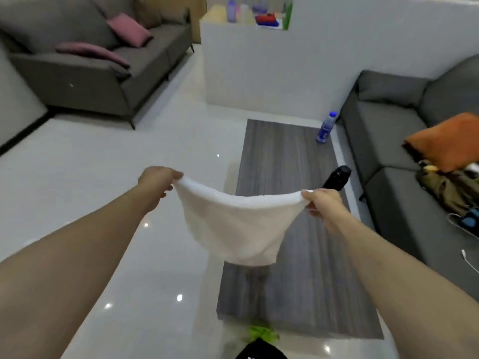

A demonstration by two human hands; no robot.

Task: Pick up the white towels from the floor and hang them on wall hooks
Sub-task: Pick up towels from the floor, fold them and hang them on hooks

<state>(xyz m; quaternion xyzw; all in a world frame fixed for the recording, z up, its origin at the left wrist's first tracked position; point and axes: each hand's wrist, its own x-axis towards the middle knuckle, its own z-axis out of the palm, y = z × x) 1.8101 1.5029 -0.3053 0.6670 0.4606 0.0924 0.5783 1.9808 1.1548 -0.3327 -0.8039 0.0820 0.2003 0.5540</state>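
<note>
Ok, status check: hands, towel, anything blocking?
Left hand and right hand each pinch a top corner of the white towel. Towel spread, sagging, off the floor. No wall hooks in view. Nothing blocking.

Glossy white tile floor, ceiling-light glints. Grey sofa far beyond the left hand, pink cushions. Grey wood-grain table under the right hand; second grey sofa right of it. White partition wall ahead.

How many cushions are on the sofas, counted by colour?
Pink cushions: 2
Orange cushion: 1
Total: 3
</note>
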